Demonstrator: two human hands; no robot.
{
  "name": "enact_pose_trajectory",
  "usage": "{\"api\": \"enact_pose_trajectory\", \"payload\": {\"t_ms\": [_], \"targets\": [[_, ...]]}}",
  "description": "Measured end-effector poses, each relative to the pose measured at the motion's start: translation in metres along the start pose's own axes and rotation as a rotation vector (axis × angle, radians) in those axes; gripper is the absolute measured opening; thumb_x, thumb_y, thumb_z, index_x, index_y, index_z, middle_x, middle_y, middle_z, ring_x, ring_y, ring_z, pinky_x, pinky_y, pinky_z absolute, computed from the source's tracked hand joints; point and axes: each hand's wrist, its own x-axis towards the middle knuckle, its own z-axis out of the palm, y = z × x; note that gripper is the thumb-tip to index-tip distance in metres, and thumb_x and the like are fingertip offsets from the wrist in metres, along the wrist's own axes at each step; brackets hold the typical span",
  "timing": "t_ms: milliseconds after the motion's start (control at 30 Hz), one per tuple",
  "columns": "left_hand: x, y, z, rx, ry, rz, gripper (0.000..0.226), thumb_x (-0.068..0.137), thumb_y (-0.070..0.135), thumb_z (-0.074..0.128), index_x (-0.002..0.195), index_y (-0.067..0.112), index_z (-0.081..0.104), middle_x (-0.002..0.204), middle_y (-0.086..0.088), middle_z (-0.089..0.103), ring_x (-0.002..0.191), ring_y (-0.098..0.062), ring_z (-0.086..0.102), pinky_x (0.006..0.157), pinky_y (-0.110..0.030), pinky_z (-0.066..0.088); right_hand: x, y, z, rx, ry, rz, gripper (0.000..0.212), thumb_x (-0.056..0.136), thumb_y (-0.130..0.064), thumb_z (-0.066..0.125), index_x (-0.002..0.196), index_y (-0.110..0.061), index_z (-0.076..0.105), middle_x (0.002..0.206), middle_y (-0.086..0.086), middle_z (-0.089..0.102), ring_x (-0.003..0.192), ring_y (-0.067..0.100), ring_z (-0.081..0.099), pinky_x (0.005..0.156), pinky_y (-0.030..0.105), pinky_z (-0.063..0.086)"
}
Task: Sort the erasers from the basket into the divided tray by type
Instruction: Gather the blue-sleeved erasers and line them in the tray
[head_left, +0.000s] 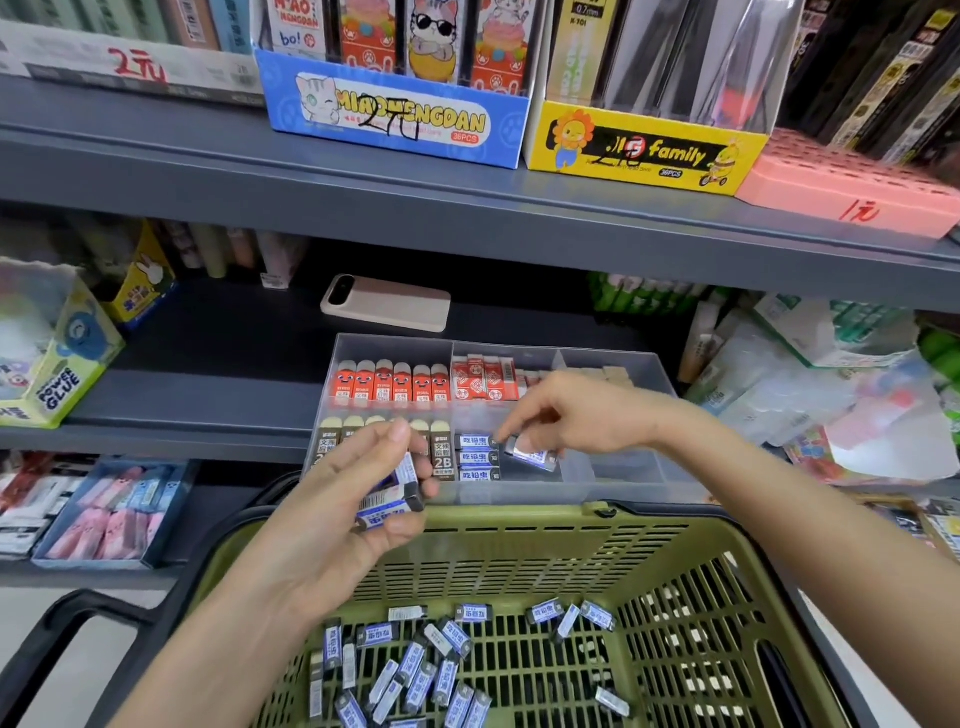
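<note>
Tray (623, 462) sits on the lower shelf and is partly filled. Red erasers (389, 384) line its rear left compartment, and 2B erasers (441, 452) stand in the front left one. Just right of those, in the front middle compartment, is a short stack of blue erasers (475, 457).

Right hand (566, 410) is over that front middle compartment. Thumb and fingertips pinch one blue eraser (535, 454) by its end, tilted, close beside the stack. I cannot tell whether it touches the stack.

Left hand (322, 519) is just in front of the tray's front left corner. Its fingers are curled round a small clutch of spare erasers (389, 506), with the thumb over the top — likely a reserve to feed the right hand.

Basket (519, 514) is directly in front of the tray, its rim close to the tray's front wall. Many loose erasers (441, 670) of the same blue kind lie scattered on its floor.

Handling, as a judgement:
- The erasers are small, light and stiff enough to pinch without bending.
- The paper sleeves look smooth, so they may slip against each other in a bunch.
- Nothing here is fragile.
- The best hold is on the two long sides or the ends, one eraser at a time.
- Lay each one flat and square to the stack so it does not jam against the divider.
- Those lying flat on the basket mesh may need tipping up by an edge first.

Phone (387, 301) lies behind the tray.
</note>
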Motion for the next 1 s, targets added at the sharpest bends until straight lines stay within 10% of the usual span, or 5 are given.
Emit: {"api": "enact_pose_trajectory", "payload": {"t_ms": [533, 1000], "targets": [[-0.001, 0.001, -0.005, -0.044, -0.009, 0.007, 0.022, 0.073, 0.030, 0.064, 0.075, 0.009, 0.071, 0.072, -0.010, 0.060, 0.062, -0.017, 0.060, 0.038, -0.019, 0.040, 0.018, 0.001, 0.011, -0.031, -0.166, 0.077, 0.016, 0.092, -0.008, 0.056, 0.096, -0.001, 0.069, 0.087, 0.007, 0.069, 0.075, 0.017, 0.069, 0.071, 0.022, 0.056], [-0.009, -0.009, 0.009, -0.047, -0.082, 0.005, 0.048, 0.072, 0.020, 0.065, 0.112, -0.005, 0.056, 0.083, -0.018, 0.063, 0.060, -0.019, 0.061, 0.037, -0.020, 0.039, -0.033, -0.057, 0.039, 0.496, 0.233, -0.305, 0.004, 0.083, -0.017, 0.070, 0.087, -0.016, 0.071, 0.064, -0.005, 0.063, 0.062, 0.000, 0.044, 0.059, 0.011, 0.036]]}}
